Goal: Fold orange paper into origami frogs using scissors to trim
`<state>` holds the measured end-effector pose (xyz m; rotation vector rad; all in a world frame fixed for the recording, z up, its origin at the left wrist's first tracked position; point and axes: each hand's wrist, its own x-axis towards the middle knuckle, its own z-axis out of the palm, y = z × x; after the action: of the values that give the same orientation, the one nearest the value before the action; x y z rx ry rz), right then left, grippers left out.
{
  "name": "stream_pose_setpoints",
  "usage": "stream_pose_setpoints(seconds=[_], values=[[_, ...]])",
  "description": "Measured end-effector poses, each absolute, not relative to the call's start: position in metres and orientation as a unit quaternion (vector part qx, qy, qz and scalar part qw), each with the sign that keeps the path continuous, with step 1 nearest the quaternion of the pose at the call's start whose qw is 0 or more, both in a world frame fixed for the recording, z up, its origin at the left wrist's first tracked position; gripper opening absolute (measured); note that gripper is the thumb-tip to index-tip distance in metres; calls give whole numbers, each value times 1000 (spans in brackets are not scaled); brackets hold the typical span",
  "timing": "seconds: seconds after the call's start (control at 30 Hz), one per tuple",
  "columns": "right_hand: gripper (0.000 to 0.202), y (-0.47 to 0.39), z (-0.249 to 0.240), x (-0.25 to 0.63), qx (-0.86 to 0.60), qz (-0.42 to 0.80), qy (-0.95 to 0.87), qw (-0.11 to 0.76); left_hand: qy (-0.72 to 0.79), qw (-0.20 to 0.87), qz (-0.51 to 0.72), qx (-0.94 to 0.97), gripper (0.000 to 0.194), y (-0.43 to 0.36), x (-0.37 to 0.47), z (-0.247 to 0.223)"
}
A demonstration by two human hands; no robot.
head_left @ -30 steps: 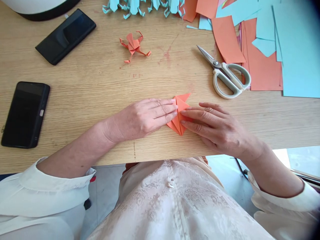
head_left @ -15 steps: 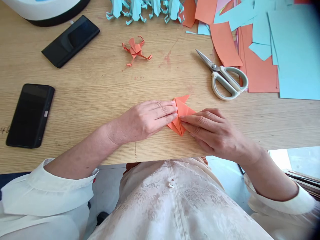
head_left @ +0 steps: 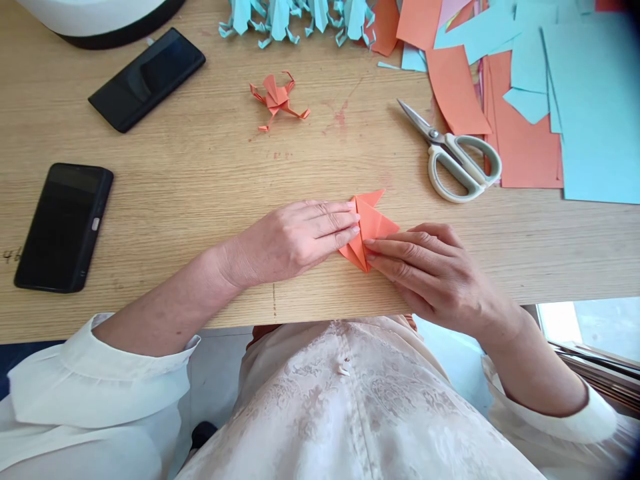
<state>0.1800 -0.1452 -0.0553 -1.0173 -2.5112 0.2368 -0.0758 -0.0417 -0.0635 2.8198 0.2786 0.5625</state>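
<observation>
A folded orange paper (head_left: 374, 223) with pointed flaps lies on the wooden table between my hands. My left hand (head_left: 300, 239) rests over its left part, the fingers together and pressing it flat. From the right, my right hand (head_left: 425, 267) has its fingertips closed on the lower right edge of the paper, near the middle crease. Its thumb is hidden under the hand. Farther back lies a finished orange origami figure (head_left: 277, 98) with thin bent limbs.
Scissors (head_left: 450, 153) lie slightly open at the right, beside orange sheets (head_left: 531, 153) and blue sheets (head_left: 595, 113). Several blue origami figures (head_left: 279, 20) line the back. Two black phones (head_left: 147, 80) are at the left. The table's front edge runs below my hands.
My right hand has slid slightly down and right along the paper, showing more of its right point. My left hand holds its place on the paper. The whole view has shifted a little.
</observation>
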Motion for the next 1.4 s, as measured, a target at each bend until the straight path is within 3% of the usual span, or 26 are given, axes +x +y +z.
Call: stream_pose_setpoints(seconds=[0.7,1.4], values=[[37,-156,-55,178,-398,111,-886,211,82,84,182,976,29,-41,-76,-61],[40,-158,-55,178,-376,86,-906,175,99,116,183,971,30,-42,-78,-60]])
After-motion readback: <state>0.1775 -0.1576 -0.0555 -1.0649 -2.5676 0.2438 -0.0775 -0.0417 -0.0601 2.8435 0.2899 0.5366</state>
